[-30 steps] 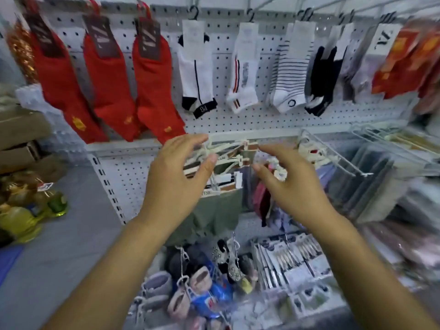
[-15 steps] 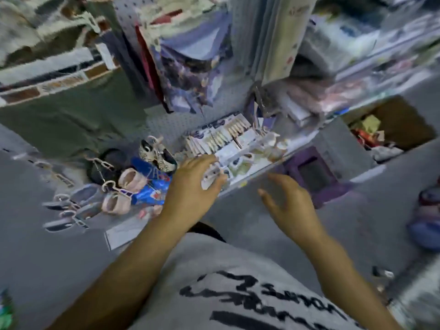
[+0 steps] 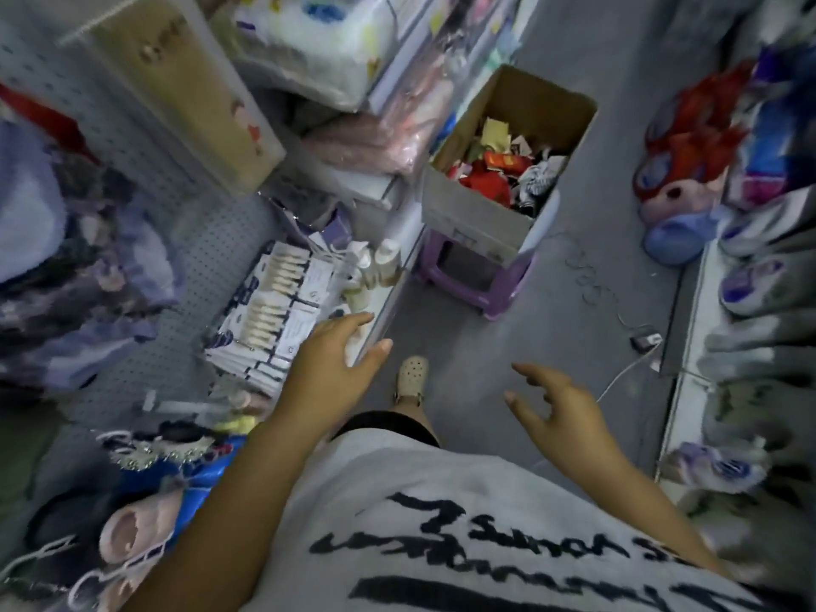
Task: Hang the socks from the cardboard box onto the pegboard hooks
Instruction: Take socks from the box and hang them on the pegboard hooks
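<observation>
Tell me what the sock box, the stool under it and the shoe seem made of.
The box looks cardboard: matte brown, open flaps. The stool is likely moulded plastic: smooth purple, slight sheen. The shoe seems foam or rubber: cream clog with punched holes, though blurred.

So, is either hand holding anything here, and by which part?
Nothing is held: the left hand and right hand are both open and empty.

Socks (image 3: 499, 170) in cardboard box (image 3: 474, 216) on stool (image 3: 474, 278), seemingly just right of shelving (image 3: 396, 278).
</observation>
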`<state>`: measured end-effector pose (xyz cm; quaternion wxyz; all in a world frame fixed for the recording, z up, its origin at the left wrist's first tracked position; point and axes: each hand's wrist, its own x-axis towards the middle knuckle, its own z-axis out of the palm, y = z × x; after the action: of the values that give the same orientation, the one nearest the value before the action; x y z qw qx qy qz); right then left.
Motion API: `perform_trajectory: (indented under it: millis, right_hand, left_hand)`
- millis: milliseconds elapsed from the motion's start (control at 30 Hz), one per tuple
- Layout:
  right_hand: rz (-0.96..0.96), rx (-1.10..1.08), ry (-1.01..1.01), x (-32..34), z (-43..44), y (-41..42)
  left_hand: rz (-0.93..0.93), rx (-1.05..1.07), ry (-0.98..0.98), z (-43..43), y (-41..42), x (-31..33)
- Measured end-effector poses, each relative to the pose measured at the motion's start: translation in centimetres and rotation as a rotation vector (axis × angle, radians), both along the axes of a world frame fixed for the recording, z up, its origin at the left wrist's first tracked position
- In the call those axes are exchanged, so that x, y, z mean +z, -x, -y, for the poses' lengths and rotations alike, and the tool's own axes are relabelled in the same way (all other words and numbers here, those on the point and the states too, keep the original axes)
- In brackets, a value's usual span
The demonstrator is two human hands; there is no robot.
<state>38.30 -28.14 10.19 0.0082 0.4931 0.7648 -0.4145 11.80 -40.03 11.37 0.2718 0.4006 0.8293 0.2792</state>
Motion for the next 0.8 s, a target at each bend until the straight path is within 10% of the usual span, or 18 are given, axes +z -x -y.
perform_trajectory:
  millis: [400,800]
  right_hand:
    - [-0.147,-0.149,-0.113,0.5,-18.1,11.9]
    - [-0.109,-0.232,0.107,-5.4,-34.7,12.6]
  left_hand:
    - [-0.146,-0.355,0.042,-27.0,10.2,0.4]
    - [0.059,0.041,0.139,-39.1,10.4,-7.5]
